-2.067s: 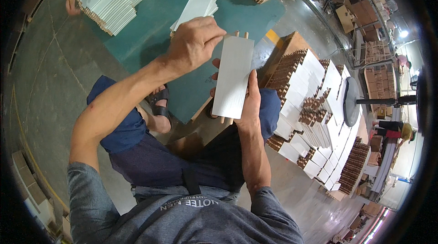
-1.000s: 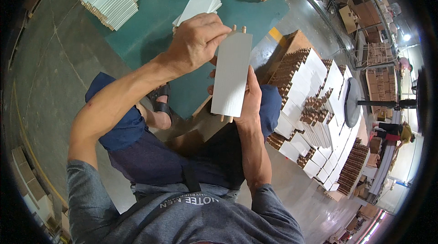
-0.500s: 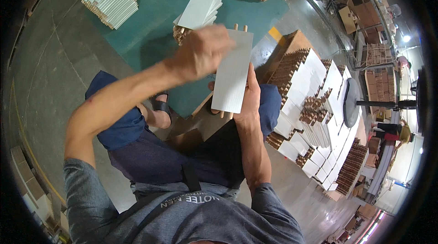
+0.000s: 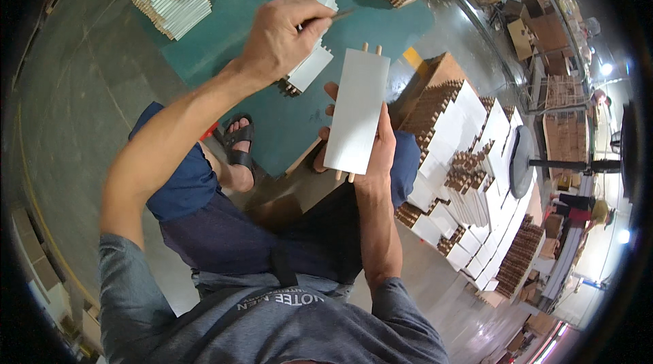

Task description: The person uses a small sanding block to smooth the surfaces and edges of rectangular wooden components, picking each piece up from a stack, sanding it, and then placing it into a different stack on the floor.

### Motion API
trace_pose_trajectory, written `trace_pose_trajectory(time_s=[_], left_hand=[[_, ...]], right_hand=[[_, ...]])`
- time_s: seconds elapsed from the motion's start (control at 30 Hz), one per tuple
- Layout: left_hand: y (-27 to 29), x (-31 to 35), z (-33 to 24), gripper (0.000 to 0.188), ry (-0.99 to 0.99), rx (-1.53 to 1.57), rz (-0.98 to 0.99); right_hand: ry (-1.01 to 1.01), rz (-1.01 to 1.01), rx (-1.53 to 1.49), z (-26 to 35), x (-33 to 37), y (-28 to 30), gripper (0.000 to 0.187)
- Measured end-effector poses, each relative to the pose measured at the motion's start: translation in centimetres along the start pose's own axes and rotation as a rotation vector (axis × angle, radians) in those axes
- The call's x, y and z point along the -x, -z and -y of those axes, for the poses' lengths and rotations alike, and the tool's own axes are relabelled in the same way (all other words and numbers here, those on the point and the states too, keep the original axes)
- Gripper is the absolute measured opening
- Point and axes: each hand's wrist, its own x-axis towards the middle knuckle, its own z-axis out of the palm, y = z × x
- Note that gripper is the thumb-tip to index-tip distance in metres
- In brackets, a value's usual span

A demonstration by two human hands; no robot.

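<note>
Over the green board [image 4: 207,51], the left hand [image 4: 284,32] just pulled clear of the panel [image 4: 357,112], pinching some thin tool [image 4: 342,15], so only the right hand [image 4: 381,154] is gripping it now.

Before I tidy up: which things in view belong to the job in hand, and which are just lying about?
Likely the job:
- white pegged panel, in the right hand
- thin item, pinched in the left hand
- stacked white panels

Probably unrelated:
- round black disc
- cardboard boxes

White lettering [image 4: 284,301], in two lines, on grey T-shirt [image 4: 224,333].
</note>
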Motion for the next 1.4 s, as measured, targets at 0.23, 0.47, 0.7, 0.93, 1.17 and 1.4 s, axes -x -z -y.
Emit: trace_pose_trajectory(time_s=[0.23,0.47,0.7,0.93,1.17,1.4], left_hand=[[-3.4,2.6,-1.3,0.015,-0.230,-0.021,0.172],[-4.2,7.9,-5.9,0.022,-0.351,0.135,0.372],[-4.0,5.1,-3.9,0.011,-0.332,0.067,0.308],[-3.1,7.3,-6.7,0.014,-0.317,0.179,0.342],[-3.3,0.9,-0.7,0.021,-0.120,-0.001,0.088],[-3.7,9.2,-8.8,0.020,-0.361,0.287,0.413]], right_hand=[[-0.089,0.028,-0.009,-0.5,-0.6,2.1,0.056],[-0.060,0.201,-0.234,0.1,-1.6,1.5,0.058],[-0.041,-0.096,-0.014,0.2,-1.4,0.8,0.058],[0.029,-0.032,-0.179,0.9,-1.5,0.6,0.056],[-0.012,-0.018,0.056,-0.7,-0.6,-0.2,0.055],[0.015,-0.065,-0.062,-0.4,-1.1,1.6,0.059]])
